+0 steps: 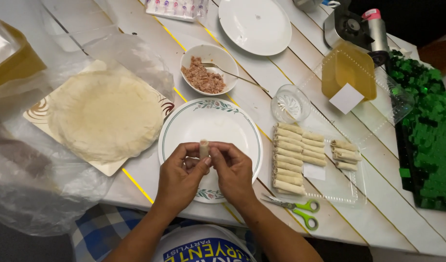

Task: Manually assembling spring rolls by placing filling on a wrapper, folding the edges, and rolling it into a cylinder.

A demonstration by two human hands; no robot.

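Observation:
Both hands meet over a white plate with a floral rim [218,119]. My left hand [180,177] and my right hand [232,171] pinch a small rolled wrapper [204,147] between their fingertips, held upright above the plate. To the left lies a stack of round thin wrappers [105,115] on a square board. Behind the plate stands a white bowl of minced filling [208,73] with a fork [231,73] resting in it. To the right, several finished rolls [291,157] lie in rows on a clear plastic tray [351,189].
Green-handled scissors [300,209] lie at the table's front edge. A small glass [289,103] stands by the tray, an empty white plate [254,25] at the back, a yellow liquid in a clear container [348,70] at right, green sequinned cloth [429,131] far right, crumpled plastic [34,179] at left.

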